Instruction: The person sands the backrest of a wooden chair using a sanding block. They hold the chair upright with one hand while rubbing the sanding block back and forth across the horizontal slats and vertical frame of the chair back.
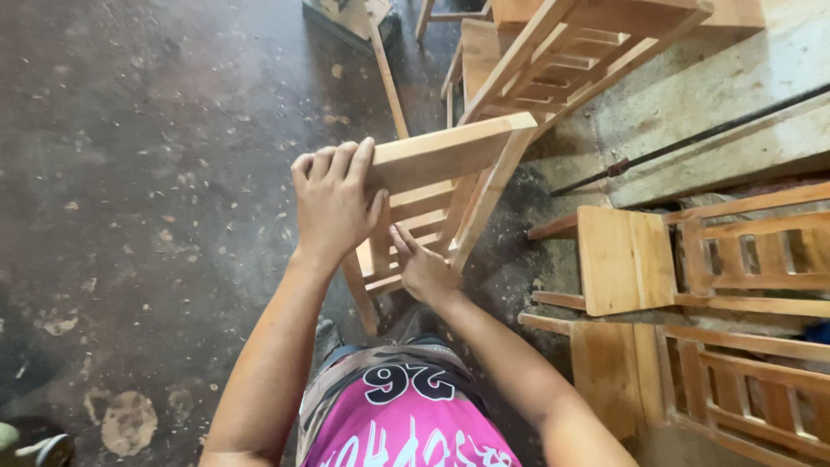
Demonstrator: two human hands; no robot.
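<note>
Right now we have a small wooden chair tipped up just ahead of our knees. Our left hand wraps over the end of its top rail, fingers curled tight. Below that hold, our right hand presses its fingertips against the slats, loosely open. Beyond our right hand, two more chairs lie on their sides; above it, another frame leans over the dusty floor.

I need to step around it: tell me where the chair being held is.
The chair stands at centre of the head view, before the person, left hand on its top rail, right hand at its slats, other chairs to the right.
</note>
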